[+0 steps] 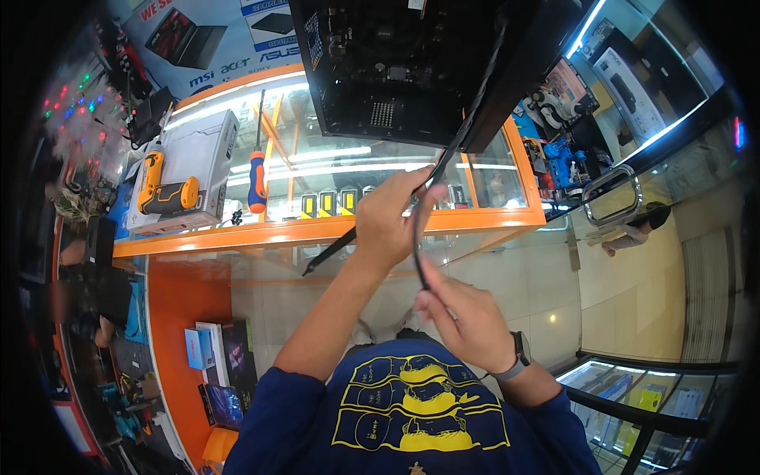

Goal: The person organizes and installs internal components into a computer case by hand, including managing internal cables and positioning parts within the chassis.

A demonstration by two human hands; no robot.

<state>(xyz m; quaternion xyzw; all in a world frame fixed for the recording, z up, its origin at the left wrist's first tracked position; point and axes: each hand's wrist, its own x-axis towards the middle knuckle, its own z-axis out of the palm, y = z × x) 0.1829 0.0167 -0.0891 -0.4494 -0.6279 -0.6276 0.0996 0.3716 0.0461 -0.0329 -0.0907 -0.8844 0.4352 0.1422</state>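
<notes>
Black cable (459, 140) slants upper R to lower L thru L hand (385, 218), closed round it; R hand (475, 324), nearer navy tee (419, 396), pinches bent strand (418, 253) just below. Open PC case (388, 79) beyond, over orange-trimmed glass counter (317, 235).

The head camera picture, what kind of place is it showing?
Probably a computer shop that also does repairs. There's an open computer case on a glass counter with goods on show inside it, and a screwdriver lies on top.

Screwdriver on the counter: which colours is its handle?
The handle is blue and orange-red; head view.
</notes>
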